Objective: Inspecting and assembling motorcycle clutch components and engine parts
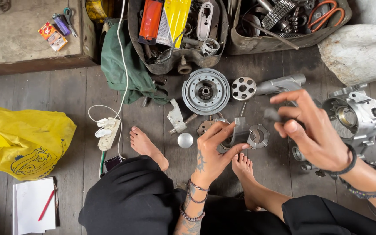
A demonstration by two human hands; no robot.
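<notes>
Fingers of my left hand [214, 150] curl around a grey metal part [240, 135], thumb under it and fingertips over its top edge, gripping it just above my right foot [242, 167]. Against that part sits a round toothed ring [257, 135], touching it on the right side. My right hand [312, 130] hangs a little higher and to the right, fingers spread and loosely bent; something small and dark [273, 114] is pinched between thumb and forefinger, too blurred to name. Black bands circle that wrist, beaded bracelets circle the left one.

On the wooden floor [66, 91] ahead of me lie a large ribbed grey disc [206, 91], a smaller disc with holes [243, 88] just beside it, and a silver arm-shaped casting [283, 82] behind my right fingers. A big engine housing [355, 115] stands to the right of my right hand. Near my left foot [146, 146] rest a shiny round cap [185, 140] and a small bracket [176, 116]. Further left are a white power strip [107, 132], a yellow plastic bag [22, 141], and a notepad with a red pen [33, 204]. Two open tool bags [177, 61] full of parts sit at the top, beside a green cloth [120, 65]
</notes>
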